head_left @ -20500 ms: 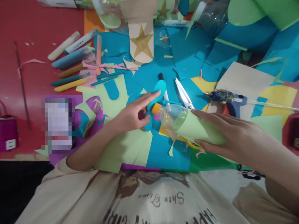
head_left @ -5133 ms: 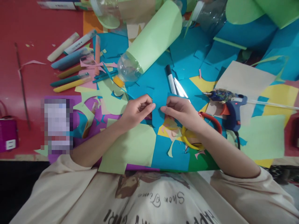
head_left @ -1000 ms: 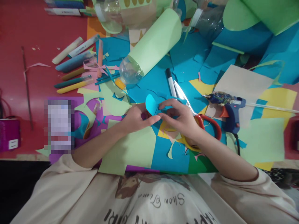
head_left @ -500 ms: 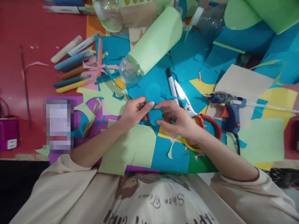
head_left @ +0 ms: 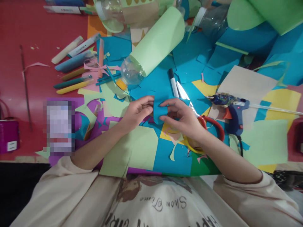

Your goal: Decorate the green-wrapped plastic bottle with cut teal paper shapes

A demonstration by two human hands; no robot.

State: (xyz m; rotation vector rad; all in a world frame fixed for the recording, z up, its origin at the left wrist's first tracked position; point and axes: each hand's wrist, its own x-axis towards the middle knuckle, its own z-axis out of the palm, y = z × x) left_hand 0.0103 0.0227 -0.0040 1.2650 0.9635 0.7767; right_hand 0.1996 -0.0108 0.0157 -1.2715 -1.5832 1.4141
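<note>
Between my hands is a small cut piece of blue paper (head_left: 159,114), hard to tell from the blue sheets beneath it. My left hand (head_left: 139,110) pinches its left edge, thumb and fingers pressed close together. From the other side my right hand (head_left: 181,115) grips the paper's right edge with curled fingers and thumb. Just beyond the right hand lie a white marker with a black cap (head_left: 174,83) and red-and-yellow-handled scissors (head_left: 186,94), their handles partly hidden under my right wrist. A light green sheet (head_left: 142,148) lies below my hands.
A plastic bottle wrapped in light green paper (head_left: 158,41) lies beyond my hands. At right rests a blue glue gun (head_left: 234,110) with its cord and glue stick. Several markers (head_left: 75,61) and a phone with a blurred screen (head_left: 60,127) are at left. Paper scraps cover the table.
The blue paper has shifted slightly right and turned, its rounded upper end no longer standing out. My left fingers have straightened a little and the right fingers have closed onto the paper.
</note>
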